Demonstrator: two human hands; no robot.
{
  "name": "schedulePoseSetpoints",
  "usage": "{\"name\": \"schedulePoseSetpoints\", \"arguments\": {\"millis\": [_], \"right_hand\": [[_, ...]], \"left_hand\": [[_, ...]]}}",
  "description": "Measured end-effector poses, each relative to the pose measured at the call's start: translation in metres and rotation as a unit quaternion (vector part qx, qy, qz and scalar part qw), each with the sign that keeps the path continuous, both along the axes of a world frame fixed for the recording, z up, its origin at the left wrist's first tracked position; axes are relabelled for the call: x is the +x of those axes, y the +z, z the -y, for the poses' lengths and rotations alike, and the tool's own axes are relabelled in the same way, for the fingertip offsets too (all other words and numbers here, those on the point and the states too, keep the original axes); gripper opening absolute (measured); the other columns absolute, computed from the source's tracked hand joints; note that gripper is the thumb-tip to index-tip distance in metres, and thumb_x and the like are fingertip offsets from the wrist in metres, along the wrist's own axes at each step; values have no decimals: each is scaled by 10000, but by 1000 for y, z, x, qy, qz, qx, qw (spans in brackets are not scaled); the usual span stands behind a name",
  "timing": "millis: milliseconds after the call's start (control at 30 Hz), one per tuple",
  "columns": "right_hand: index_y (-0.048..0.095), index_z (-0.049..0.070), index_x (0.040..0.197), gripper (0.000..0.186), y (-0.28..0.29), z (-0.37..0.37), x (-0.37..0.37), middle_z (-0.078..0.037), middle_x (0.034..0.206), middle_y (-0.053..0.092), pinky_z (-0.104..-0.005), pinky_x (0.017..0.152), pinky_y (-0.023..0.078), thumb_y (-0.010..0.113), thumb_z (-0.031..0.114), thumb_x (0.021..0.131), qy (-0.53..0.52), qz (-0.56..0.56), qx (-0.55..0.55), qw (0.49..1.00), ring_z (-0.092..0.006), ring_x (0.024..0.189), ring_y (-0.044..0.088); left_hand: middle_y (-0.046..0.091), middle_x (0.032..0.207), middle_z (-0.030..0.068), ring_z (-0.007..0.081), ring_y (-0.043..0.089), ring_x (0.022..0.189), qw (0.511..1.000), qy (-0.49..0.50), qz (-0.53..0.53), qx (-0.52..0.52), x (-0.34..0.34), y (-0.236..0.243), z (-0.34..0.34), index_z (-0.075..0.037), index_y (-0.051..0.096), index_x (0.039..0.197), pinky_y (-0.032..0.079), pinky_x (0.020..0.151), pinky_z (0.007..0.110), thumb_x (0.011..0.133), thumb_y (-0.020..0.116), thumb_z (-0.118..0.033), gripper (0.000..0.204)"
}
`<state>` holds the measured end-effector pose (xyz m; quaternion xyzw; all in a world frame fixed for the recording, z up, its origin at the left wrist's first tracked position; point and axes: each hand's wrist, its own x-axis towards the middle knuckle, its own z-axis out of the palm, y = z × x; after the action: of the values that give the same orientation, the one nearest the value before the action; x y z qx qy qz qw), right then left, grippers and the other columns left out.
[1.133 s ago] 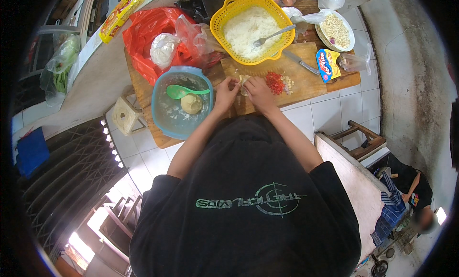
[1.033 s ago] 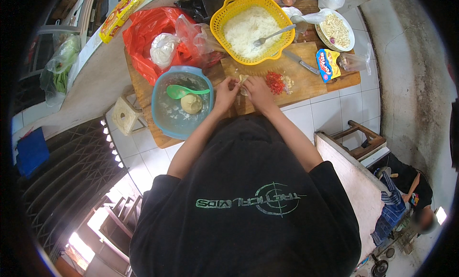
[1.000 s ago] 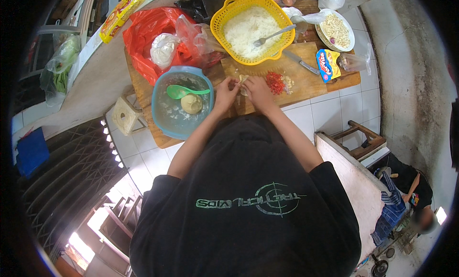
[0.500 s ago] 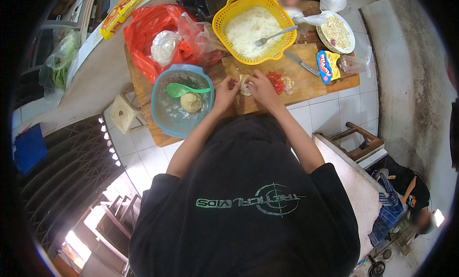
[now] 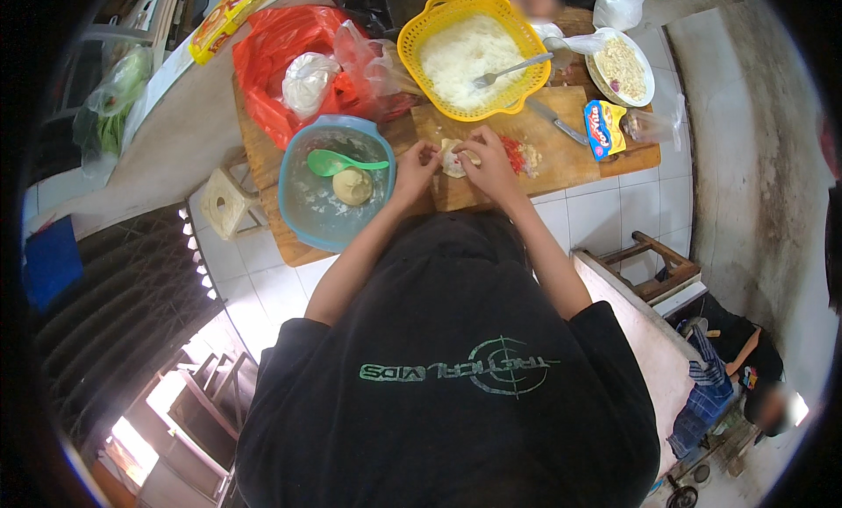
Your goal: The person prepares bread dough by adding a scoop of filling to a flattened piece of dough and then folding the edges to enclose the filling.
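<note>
A small flattened piece of dough (image 5: 453, 163) with a little red and white filling on it lies on the wooden cutting board (image 5: 561, 113). My left hand (image 5: 416, 169) pinches at its left edge, thumb and fingers together. From the other side, my right hand (image 5: 491, 164) grips its right edge, fingers bent over it. Just beyond the right hand are chopped red chili (image 5: 512, 155) and pale chopped bits (image 5: 530, 160), partly hidden by that hand. A blue basin (image 5: 307, 212) left of my left hand holds a dough ball (image 5: 353, 186) and a green spoon (image 5: 334, 163).
A yellow basket (image 5: 407, 48) of white shreds with a fork (image 5: 511, 70) stands beyond the board. Near it are a knife (image 5: 561, 124), a blue-yellow packet (image 5: 604, 131), a white bowl (image 5: 648, 74), and a red plastic bag (image 5: 263, 56) holding a white bundle. Another person (image 5: 752, 355) is at lower right.
The view has shifted slightly. My right hand has opened a little from the dough's middle toward its right edge, so the red and white filling now shows.
</note>
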<state>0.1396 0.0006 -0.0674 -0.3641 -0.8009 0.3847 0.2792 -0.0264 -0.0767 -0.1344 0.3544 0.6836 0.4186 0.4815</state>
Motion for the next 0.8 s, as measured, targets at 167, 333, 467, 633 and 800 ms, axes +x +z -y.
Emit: {"name": "schedulePoseSetpoints", "arguments": {"millis": [167,333,467,633,800], "right_hand": [[718,46,951,113,68,-12,3,-82,881,592,-317,777,479,644,100,884,-18,-36,-125,991,-200,820,596],[726,50,972,145,126,-90,-8,-70,901,630,-306,769,487,641,147,906,-6,-159,-140,977,-161,851,607],[719,20,940,167,87,-145,-28,-113,1059,635,-393,842,490,638,142,861,-2,136,85,987,-242,995,606],[701,7,832,163,48,-138,-44,-162,1105,624,-484,839,477,602,134,811,56,282,238,928,-340,986,588],[701,41,793,124,31,-153,-44,-160,949,660,-486,822,468,606,116,765,100,224,221,944,-356,903,615]], "left_hand": [[667,850,73,130,659,771,1000,10,-6,3,0,-2,3,18,616,1032,543,696,281,902,644,-95,174],[669,835,70,126,655,760,999,1,-30,13,0,-6,3,22,616,1032,536,687,278,906,638,-101,178],[663,829,67,128,649,751,1000,-4,4,11,1,0,-2,25,615,1036,533,683,278,906,638,-102,183],[661,858,91,150,644,771,1000,4,8,-6,-1,-3,2,21,622,1019,533,695,288,890,655,-118,193],[652,845,83,151,641,757,1000,0,-7,11,-1,-6,1,23,616,1013,524,683,288,888,660,-129,202]]}}
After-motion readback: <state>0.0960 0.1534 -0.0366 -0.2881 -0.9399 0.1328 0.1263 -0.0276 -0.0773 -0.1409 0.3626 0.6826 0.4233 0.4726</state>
